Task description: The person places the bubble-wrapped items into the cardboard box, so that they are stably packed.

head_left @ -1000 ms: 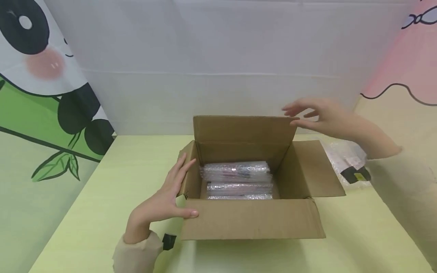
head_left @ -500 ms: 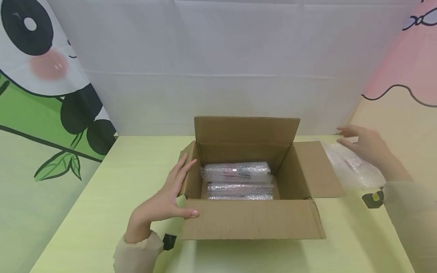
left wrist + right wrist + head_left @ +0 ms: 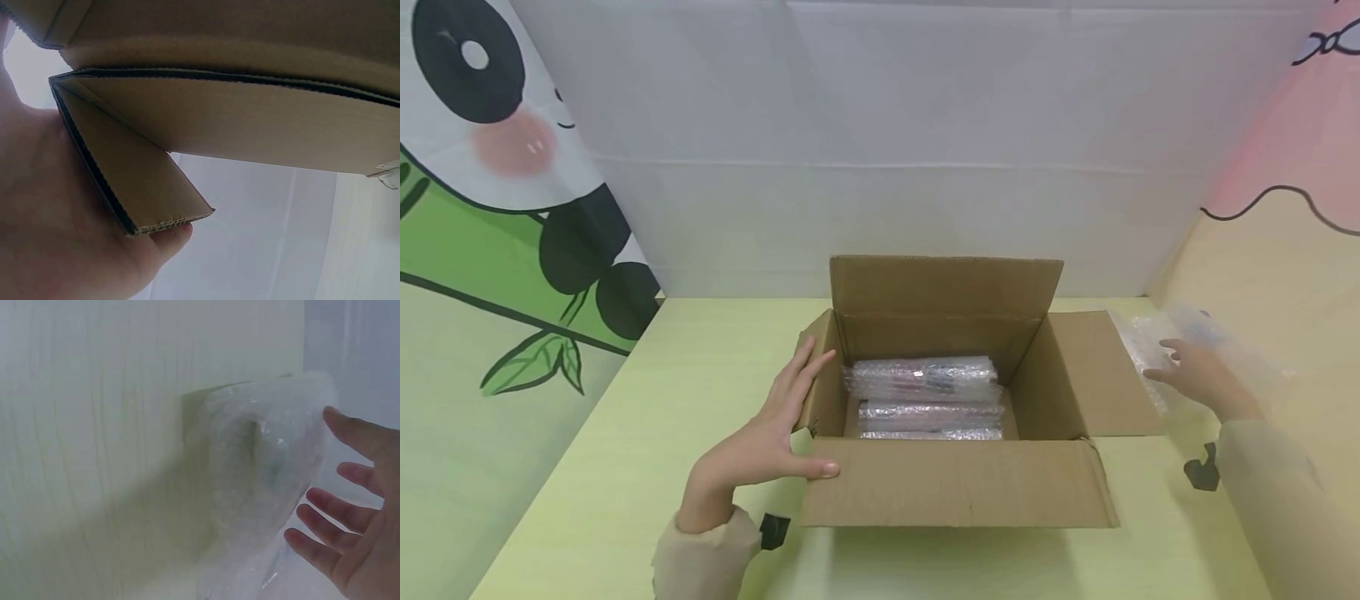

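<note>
An open cardboard box (image 3: 958, 483) stands on the table, with bubble-wrapped packages (image 3: 925, 379) lying side by side inside it. My left hand (image 3: 756, 442) rests against the box's left side, fingers extended along the side flap (image 3: 125, 169) and thumb on the front flap. To the right of the box, my right hand (image 3: 1206, 379) is at a clear bubble-wrap bundle (image 3: 269, 469). Its fingers are spread and loosely bent in the right wrist view, with the thumb tip close to the bundle's edge. Whether the thumb touches it, I cannot tell.
The box's back flap (image 3: 946, 287) stands up, while its right flap (image 3: 1105, 375) spreads outward toward the bubble wrap. A pale yellow table (image 3: 730, 350) lies beneath. White cloth (image 3: 880, 125) hangs behind it, with painted panels at both sides.
My right hand has moved from above the box's back right corner rightward and down to the bubble-wrap bundle. My left hand has stayed on the box.
</note>
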Available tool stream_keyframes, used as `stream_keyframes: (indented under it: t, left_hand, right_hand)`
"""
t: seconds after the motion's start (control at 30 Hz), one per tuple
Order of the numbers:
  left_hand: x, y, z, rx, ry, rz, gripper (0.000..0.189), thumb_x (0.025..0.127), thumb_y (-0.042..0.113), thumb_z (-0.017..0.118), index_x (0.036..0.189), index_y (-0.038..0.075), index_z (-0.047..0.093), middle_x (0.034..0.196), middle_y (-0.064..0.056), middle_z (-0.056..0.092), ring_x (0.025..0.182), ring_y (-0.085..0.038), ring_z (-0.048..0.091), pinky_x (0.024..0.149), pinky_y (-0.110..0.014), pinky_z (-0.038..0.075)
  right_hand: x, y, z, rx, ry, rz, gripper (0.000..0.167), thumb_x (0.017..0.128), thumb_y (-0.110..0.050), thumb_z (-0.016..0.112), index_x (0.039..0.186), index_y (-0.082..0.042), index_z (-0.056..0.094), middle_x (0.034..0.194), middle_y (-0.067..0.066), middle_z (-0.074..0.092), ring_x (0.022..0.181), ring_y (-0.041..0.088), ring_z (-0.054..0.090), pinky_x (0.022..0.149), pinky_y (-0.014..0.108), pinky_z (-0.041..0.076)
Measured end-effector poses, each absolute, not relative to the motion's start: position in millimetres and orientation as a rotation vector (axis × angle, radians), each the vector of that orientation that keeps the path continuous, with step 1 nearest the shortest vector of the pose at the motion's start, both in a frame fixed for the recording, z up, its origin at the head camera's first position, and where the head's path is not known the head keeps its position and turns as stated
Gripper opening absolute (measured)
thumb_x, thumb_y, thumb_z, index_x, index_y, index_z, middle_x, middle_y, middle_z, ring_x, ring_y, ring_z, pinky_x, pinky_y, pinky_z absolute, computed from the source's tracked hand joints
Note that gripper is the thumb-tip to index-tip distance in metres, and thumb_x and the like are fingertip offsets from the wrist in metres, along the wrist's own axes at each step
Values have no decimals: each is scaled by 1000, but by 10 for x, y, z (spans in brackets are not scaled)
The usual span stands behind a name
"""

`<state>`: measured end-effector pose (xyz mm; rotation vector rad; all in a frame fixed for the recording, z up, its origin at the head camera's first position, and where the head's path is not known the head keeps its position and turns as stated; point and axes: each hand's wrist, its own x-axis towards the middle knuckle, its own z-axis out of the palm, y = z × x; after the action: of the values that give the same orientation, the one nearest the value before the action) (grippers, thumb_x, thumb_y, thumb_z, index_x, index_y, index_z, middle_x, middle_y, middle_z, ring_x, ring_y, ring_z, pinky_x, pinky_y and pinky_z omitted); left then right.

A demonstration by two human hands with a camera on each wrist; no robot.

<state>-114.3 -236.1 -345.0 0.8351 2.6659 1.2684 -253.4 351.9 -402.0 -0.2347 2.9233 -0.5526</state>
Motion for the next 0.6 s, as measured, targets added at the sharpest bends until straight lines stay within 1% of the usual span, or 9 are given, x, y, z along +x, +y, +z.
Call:
stream_keyframes:
  t: [0.07, 0.2, 0.27, 0.37, 0.47, 0.5, 0.6]
  left_hand:
    - [-1143, -2364, -3449, 834, 2665, 1269, 118, 71, 39, 83, 157, 22, 4, 162, -8, -20, 148, -43, -11, 101, -79, 21]
    - [-1144, -2366, -3458, 836, 2668, 1272, 117, 71, 39, 83, 157, 22, 4, 162, -8, -20, 148, -43, -11, 100, -80, 21]
    - [-1145, -2366, -3466, 833, 2670, 1274, 117, 71, 39, 83, 157, 22, 4, 162, -8, -20, 148, -42, -11, 100, -80, 19]
    - [-1150, -2362, -3477, 829, 2671, 1275, 117, 71, 38, 83, 157, 23, 5, 162, -6, -20, 148, -41, -12, 101, -79, 18]
    - [-1151, -2357, -3477, 822, 2669, 1277, 117, 71, 37, 83, 157, 23, 5, 162, -5, -20, 149, -40, -12, 102, -79, 18]
    - [-1150, -2356, -3476, 822, 2671, 1274, 117, 71, 37, 83, 157, 23, 5, 162, -6, -20, 149, -40, -12, 102, -79, 18]
    - [-1148, -2352, -3472, 817, 2673, 1271, 117, 71, 37, 83, 157, 24, 5, 162, -6, -19, 149, -40, -12, 101, -80, 17]
  right_hand:
    - [-2528, 3557, -4078, -207, 2947, -567, 71, 100, -37, 48, 138, 20, 29, 130, 48, 40, 116, 63, 42, 92, 70, 37]
    - [-2531, 3669, -4172, -158, 3018, -550, 65, 103, -38, 38, 134, 19, 36, 131, 45, 40, 116, 63, 41, 93, 69, 35]
    - [-2530, 3733, -4213, -135, 3036, -539, 64, 103, -37, 35, 132, 20, 40, 133, 44, 40, 117, 63, 40, 95, 68, 34]
    - [-2511, 3821, -4267, -161, 3075, -494, 55, 102, -28, 38, 127, 20, 45, 130, 43, 43, 115, 63, 41, 95, 67, 35]
    - [-2478, 3878, -4310, -202, 3116, -426, 45, 97, -17, 46, 124, 19, 47, 126, 42, 47, 111, 62, 44, 94, 68, 36]
    - [-2464, 3888, -4318, -202, 3121, -402, 44, 95, -14, 48, 125, 18, 47, 126, 42, 47, 111, 63, 44, 93, 69, 36]
    - [-2431, 3904, -4325, -164, 3094, -356, 49, 91, -15, 53, 129, 16, 44, 128, 43, 43, 111, 66, 39, 89, 75, 35]
